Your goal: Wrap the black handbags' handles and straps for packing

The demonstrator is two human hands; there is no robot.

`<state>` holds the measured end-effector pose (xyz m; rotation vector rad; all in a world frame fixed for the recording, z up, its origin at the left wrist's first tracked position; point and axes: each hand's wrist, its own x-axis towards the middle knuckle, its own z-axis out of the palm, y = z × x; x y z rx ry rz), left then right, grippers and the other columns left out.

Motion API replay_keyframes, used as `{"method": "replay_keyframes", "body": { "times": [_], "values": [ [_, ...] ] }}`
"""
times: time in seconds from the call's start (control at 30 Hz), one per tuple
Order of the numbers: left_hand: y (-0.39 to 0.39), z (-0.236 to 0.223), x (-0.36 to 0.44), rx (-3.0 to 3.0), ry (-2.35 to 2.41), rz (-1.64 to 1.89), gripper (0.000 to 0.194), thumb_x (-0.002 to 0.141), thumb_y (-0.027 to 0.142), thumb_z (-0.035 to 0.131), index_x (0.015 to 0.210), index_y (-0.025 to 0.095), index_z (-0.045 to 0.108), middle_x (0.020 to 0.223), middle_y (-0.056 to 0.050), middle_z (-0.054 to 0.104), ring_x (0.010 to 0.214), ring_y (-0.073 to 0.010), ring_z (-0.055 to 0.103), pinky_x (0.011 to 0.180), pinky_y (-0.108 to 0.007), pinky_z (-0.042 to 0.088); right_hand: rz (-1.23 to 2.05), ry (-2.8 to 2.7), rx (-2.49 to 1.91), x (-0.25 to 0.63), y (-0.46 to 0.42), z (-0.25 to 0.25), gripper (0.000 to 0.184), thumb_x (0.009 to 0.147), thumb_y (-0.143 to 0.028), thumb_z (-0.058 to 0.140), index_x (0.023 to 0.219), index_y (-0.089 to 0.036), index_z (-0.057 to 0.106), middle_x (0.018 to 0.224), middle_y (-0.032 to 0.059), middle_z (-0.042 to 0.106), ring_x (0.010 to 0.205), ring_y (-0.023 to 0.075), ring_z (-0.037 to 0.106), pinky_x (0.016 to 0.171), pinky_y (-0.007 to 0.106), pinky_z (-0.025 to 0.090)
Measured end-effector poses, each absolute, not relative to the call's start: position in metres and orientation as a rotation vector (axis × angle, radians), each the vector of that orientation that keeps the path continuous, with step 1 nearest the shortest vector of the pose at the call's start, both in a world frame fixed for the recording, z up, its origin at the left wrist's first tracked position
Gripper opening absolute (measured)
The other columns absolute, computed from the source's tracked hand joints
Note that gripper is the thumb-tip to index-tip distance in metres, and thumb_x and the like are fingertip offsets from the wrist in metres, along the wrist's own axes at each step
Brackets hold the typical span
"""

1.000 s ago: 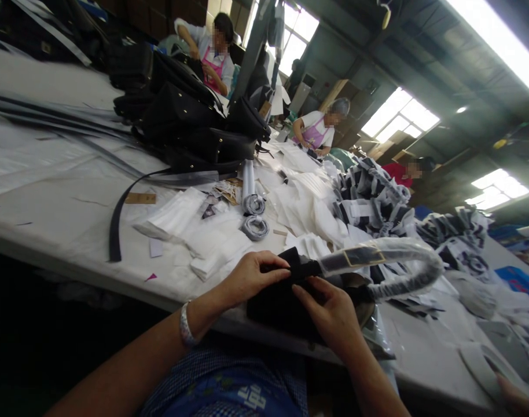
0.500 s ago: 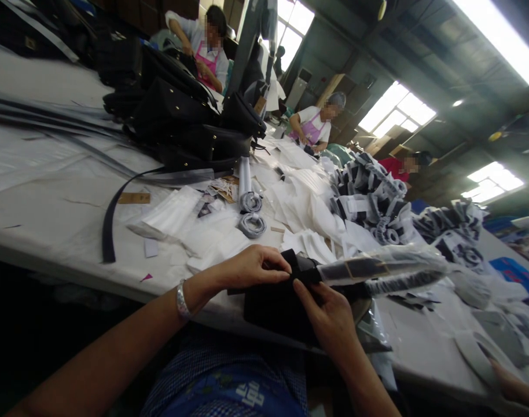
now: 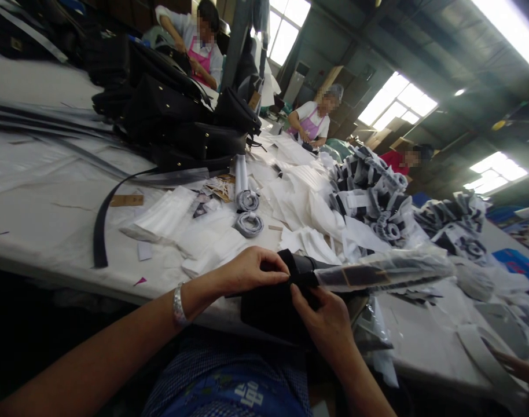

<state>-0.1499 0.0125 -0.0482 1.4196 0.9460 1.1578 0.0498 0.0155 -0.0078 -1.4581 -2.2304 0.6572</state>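
A black bag [image 3: 264, 318] rests at the table's front edge, right before me. My left hand [image 3: 251, 269] is closed, its thumb and fingers pinching a black strap or flap at the top of the bag. From the other side my right hand [image 3: 327, 324] grips the same black part, thumb up, with its other fingers partly hidden behind. The two thumbs nearly meet. To the right of my hands stretches the bag's handle [image 3: 386, 272], wrapped in clear plastic. Whatever lies between the fingertips is too small to make out.
Several black bags [image 3: 182, 133] are piled at the back left, near a dark strap [image 3: 100, 231]. White sheets [image 3: 299, 185] and two grey rolls [image 3: 249, 225] lie mid-table. Wrapped dark pieces [image 3: 368, 197] are heaped right. A co-worker's hand [image 3: 518, 368] holds a pale strip [image 3: 477, 347].
Both hands keep their hold on the black part with hardly any shift. The view has moved slightly. At the lower right, the other person's hand has moved up a little.
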Motion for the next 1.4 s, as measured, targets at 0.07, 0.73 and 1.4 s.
{"method": "replay_keyframes", "body": {
  "times": [0.07,0.73,1.4],
  "values": [
    [0.014,-0.050,-0.148,1.368,0.923,1.148,0.018,0.079,0.029,0.071,0.090,0.014,0.073,0.079,-0.003,0.071,0.075,-0.0159,0.063,0.070,-0.023,0.046,0.698,-2.162,-1.501,0.048,0.014,-0.008,0.029,0.083,-0.042,0.062,0.077,-0.018,0.077,0.069,0.0039,0.076,0.067,0.0267,0.071,0.065,0.031,0.053],
    [-0.005,-0.064,-0.115,1.539,1.336,1.446,0.012,0.091,0.025,0.060,0.101,0.024,0.068,0.097,0.000,0.068,0.092,-0.0160,0.063,0.084,-0.026,0.047,1.054,-2.140,-1.375,0.065,0.033,0.001,0.036,0.091,-0.049,0.055,0.086,-0.018,0.072,0.078,0.0027,0.074,0.076,0.0225,0.068,0.063,0.027,0.047],
    [0.006,-0.027,-0.113,1.772,1.297,1.386,0.017,0.088,0.033,0.065,0.099,0.024,0.074,0.107,-0.006,0.070,0.107,-0.0241,0.061,0.095,-0.034,0.046,1.437,-1.174,-0.754,0.066,0.035,0.060,0.044,0.092,-0.047,0.059,0.131,-0.027,0.056,0.123,0.0073,0.069,0.107,0.0228,0.063,0.087,0.034,0.051]
  ]
}}
